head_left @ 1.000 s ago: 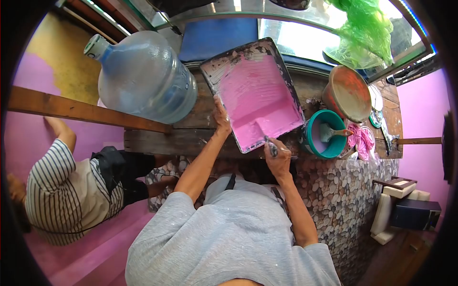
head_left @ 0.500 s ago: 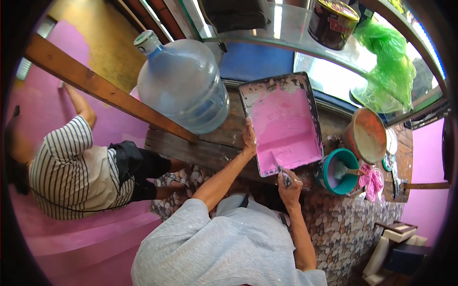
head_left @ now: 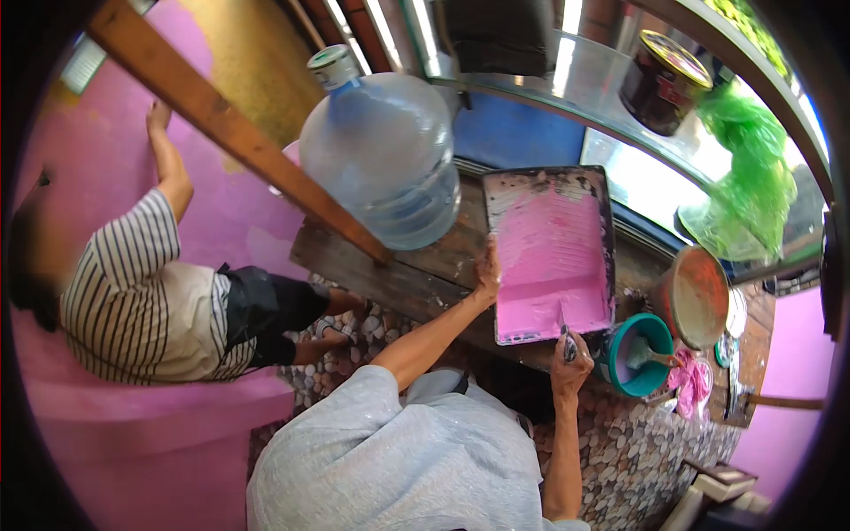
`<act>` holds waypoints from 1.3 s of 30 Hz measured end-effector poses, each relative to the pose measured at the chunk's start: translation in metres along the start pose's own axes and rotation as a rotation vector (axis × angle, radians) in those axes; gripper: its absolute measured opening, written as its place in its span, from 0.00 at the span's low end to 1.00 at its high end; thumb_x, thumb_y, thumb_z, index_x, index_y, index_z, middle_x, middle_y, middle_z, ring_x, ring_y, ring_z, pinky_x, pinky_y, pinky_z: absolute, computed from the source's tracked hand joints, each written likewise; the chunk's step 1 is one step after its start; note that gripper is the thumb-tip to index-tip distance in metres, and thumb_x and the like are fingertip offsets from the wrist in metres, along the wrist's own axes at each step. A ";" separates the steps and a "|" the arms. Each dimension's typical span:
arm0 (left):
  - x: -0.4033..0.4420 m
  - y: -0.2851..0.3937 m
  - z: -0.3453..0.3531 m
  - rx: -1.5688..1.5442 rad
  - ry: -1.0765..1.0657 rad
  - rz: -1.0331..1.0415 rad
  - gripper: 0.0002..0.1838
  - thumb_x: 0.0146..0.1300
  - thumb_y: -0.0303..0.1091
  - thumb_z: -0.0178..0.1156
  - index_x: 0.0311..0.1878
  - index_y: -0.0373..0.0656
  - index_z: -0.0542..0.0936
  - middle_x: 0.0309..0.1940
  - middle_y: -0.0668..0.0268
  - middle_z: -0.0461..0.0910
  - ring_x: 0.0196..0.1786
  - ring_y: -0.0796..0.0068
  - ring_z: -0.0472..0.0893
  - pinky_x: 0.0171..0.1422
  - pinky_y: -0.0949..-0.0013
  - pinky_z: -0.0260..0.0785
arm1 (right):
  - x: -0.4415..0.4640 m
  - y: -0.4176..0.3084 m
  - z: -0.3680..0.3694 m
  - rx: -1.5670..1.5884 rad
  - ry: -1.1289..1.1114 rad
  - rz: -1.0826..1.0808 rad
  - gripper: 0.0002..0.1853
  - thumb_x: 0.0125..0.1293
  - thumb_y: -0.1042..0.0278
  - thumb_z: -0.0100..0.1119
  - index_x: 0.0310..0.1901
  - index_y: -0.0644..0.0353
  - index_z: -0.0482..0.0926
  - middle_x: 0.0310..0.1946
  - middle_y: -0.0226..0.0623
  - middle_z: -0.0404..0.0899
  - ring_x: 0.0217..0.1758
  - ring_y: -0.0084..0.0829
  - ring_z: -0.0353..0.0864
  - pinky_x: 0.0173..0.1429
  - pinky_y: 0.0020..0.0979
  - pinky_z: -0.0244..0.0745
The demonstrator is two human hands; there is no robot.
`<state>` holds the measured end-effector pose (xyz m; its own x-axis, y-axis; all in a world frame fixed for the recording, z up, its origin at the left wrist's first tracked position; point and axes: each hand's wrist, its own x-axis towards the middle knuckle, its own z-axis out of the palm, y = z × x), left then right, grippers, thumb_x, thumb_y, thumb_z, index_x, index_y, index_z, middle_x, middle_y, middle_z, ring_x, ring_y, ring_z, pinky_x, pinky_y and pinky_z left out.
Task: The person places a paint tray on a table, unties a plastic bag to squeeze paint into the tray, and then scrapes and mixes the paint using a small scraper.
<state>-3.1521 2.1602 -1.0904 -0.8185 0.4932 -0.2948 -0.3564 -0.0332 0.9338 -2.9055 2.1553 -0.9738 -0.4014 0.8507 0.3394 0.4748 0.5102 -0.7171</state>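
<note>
A black-edged paint tray (head_left: 549, 239) holds pink paint, pooled deeper at its near end. My left hand (head_left: 487, 268) grips the tray's left edge, with the fingers partly hidden. At the near rim, my right hand (head_left: 571, 363) is closed around a slim paint-smeared tool (head_left: 565, 331). Its tip dips into the pooled paint; the exact kind of tool is unclear. Just right of this hand stands a teal bucket (head_left: 609, 358) with a brush (head_left: 651, 356) inside.
A large water bottle (head_left: 381, 159) stands left of the tray on the wooden bench (head_left: 354, 261). A brown-orange bucket (head_left: 699, 301), pink cloth (head_left: 691, 385) and green plastic bag (head_left: 753, 186) are to the right. A slanted wooden post (head_left: 230, 128) separates me from another person (head_left: 146, 292) at the pink wall.
The tool in my right hand has moved rightward along the tray's near end. The tray's ridges show more clearly now. The whole view has shifted, and the other person's raised arm has moved slightly.
</note>
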 end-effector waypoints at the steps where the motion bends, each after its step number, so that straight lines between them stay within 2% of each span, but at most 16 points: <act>1: 0.001 0.001 -0.002 0.009 0.008 -0.002 0.28 0.70 0.51 0.47 0.58 0.34 0.74 0.55 0.57 0.77 0.55 0.67 0.77 0.58 0.71 0.67 | -0.005 -0.001 0.006 -0.007 -0.033 0.009 0.11 0.60 0.72 0.58 0.41 0.70 0.79 0.34 0.51 0.81 0.37 0.48 0.83 0.43 0.38 0.76; 4: 0.005 -0.002 0.003 0.261 0.090 -0.027 0.26 0.71 0.50 0.46 0.57 0.35 0.75 0.54 0.58 0.77 0.55 0.70 0.77 0.57 0.73 0.68 | -0.015 -0.011 0.015 0.053 -0.106 0.031 0.11 0.61 0.72 0.58 0.41 0.70 0.79 0.34 0.51 0.81 0.37 0.47 0.83 0.43 0.38 0.76; 7: -0.002 0.000 0.000 -0.017 0.062 0.039 0.27 0.69 0.52 0.48 0.52 0.36 0.78 0.48 0.61 0.80 0.49 0.73 0.79 0.52 0.72 0.69 | -0.023 -0.013 0.018 0.149 -0.151 0.125 0.11 0.61 0.71 0.59 0.40 0.71 0.79 0.34 0.51 0.82 0.37 0.45 0.83 0.43 0.37 0.76; 10: -0.014 0.021 0.005 0.131 0.076 -0.050 0.28 0.67 0.56 0.50 0.47 0.36 0.80 0.41 0.64 0.82 0.42 0.73 0.79 0.45 0.69 0.69 | -0.025 -0.007 0.019 0.136 -0.200 0.082 0.11 0.61 0.71 0.59 0.40 0.71 0.79 0.32 0.49 0.82 0.35 0.41 0.83 0.42 0.36 0.76; 12: -0.023 0.031 0.009 -0.082 0.091 0.107 0.29 0.66 0.59 0.51 0.44 0.38 0.81 0.35 0.65 0.82 0.37 0.71 0.79 0.40 0.68 0.68 | -0.018 -0.006 0.013 0.282 -0.192 0.361 0.11 0.61 0.71 0.60 0.39 0.72 0.79 0.30 0.47 0.82 0.33 0.36 0.82 0.40 0.33 0.76; 13: -0.023 0.034 0.007 -0.079 0.099 0.109 0.29 0.66 0.59 0.51 0.44 0.38 0.81 0.35 0.65 0.82 0.37 0.71 0.79 0.40 0.68 0.68 | -0.013 -0.005 0.007 0.287 -0.198 0.360 0.11 0.61 0.71 0.60 0.39 0.72 0.79 0.30 0.47 0.82 0.33 0.36 0.82 0.40 0.33 0.76; 16: -0.025 0.037 0.004 0.087 -0.011 -0.026 0.28 0.66 0.56 0.49 0.53 0.38 0.74 0.45 0.58 0.78 0.47 0.64 0.77 0.50 0.67 0.67 | 0.005 0.008 -0.008 0.122 0.007 0.238 0.11 0.61 0.71 0.60 0.40 0.71 0.80 0.30 0.46 0.82 0.32 0.34 0.81 0.39 0.32 0.76; 19: -0.025 0.041 -0.008 0.869 -0.134 0.320 0.32 0.66 0.49 0.50 0.64 0.36 0.57 0.58 0.51 0.67 0.59 0.57 0.70 0.61 0.63 0.62 | 0.009 0.011 -0.010 -0.069 0.052 0.077 0.13 0.61 0.70 0.59 0.44 0.69 0.80 0.37 0.48 0.83 0.37 0.38 0.83 0.44 0.33 0.77; 21: -0.031 0.042 -0.007 0.975 -0.218 0.374 0.39 0.66 0.44 0.50 0.72 0.34 0.45 0.66 0.46 0.60 0.66 0.53 0.65 0.69 0.60 0.58 | 0.004 0.009 -0.004 -0.034 0.048 0.091 0.13 0.60 0.67 0.60 0.43 0.65 0.81 0.32 0.43 0.83 0.34 0.33 0.82 0.41 0.32 0.76; 22: -0.029 0.046 -0.006 0.725 -0.247 0.278 0.37 0.67 0.48 0.48 0.70 0.34 0.49 0.64 0.48 0.62 0.64 0.56 0.67 0.68 0.61 0.60 | 0.001 0.003 -0.006 -0.070 -0.053 0.103 0.13 0.60 0.67 0.60 0.43 0.65 0.81 0.38 0.47 0.82 0.40 0.43 0.83 0.47 0.36 0.77; 24: -0.027 0.055 -0.003 0.198 -0.251 0.094 0.36 0.68 0.57 0.42 0.67 0.34 0.58 0.61 0.52 0.67 0.59 0.63 0.71 0.64 0.64 0.63 | -0.010 0.001 0.002 -0.047 -0.054 0.009 0.11 0.60 0.68 0.60 0.42 0.64 0.80 0.36 0.48 0.82 0.38 0.46 0.83 0.44 0.37 0.77; 26: -0.020 0.038 0.001 -0.035 -0.277 -0.052 0.38 0.68 0.63 0.37 0.63 0.36 0.66 0.55 0.55 0.74 0.52 0.66 0.77 0.58 0.66 0.70 | -0.018 -0.009 0.002 0.044 -0.063 0.026 0.11 0.60 0.68 0.60 0.42 0.64 0.80 0.36 0.48 0.82 0.38 0.46 0.83 0.43 0.38 0.77; 28: -0.037 0.056 0.010 -0.148 -0.297 0.008 0.42 0.67 0.66 0.36 0.67 0.34 0.59 0.63 0.58 0.66 0.63 0.67 0.69 0.68 0.68 0.60 | -0.022 -0.013 -0.002 0.067 -0.066 0.064 0.12 0.60 0.67 0.60 0.42 0.65 0.80 0.36 0.48 0.81 0.38 0.46 0.83 0.43 0.38 0.77; 33: -0.054 0.075 0.018 -0.171 -0.245 -0.093 0.43 0.66 0.67 0.37 0.68 0.35 0.59 0.63 0.59 0.67 0.62 0.66 0.69 0.67 0.66 0.61 | -0.019 -0.014 -0.013 0.218 -0.097 0.163 0.12 0.59 0.67 0.61 0.39 0.67 0.81 0.30 0.49 0.81 0.32 0.44 0.83 0.38 0.36 0.76; 37: -0.052 0.068 0.019 -0.235 -0.200 -0.037 0.40 0.67 0.65 0.39 0.64 0.34 0.65 0.58 0.59 0.71 0.57 0.66 0.73 0.61 0.66 0.67 | -0.013 -0.005 -0.020 0.193 -0.073 0.231 0.11 0.58 0.67 0.62 0.38 0.67 0.81 0.26 0.49 0.81 0.28 0.42 0.83 0.35 0.34 0.75; 39: -0.056 0.070 0.018 -0.257 -0.194 -0.047 0.41 0.67 0.66 0.39 0.64 0.34 0.64 0.59 0.58 0.71 0.58 0.66 0.73 0.61 0.65 0.66 | -0.011 -0.002 -0.021 0.184 0.049 0.265 0.11 0.58 0.67 0.62 0.38 0.67 0.81 0.25 0.48 0.80 0.27 0.39 0.82 0.33 0.33 0.75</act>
<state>-3.1235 2.1459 -1.0055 -0.7060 0.6551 -0.2690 -0.5140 -0.2127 0.8310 -2.8858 2.1478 -0.9633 -0.2425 0.9582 0.1517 0.4062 0.2423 -0.8811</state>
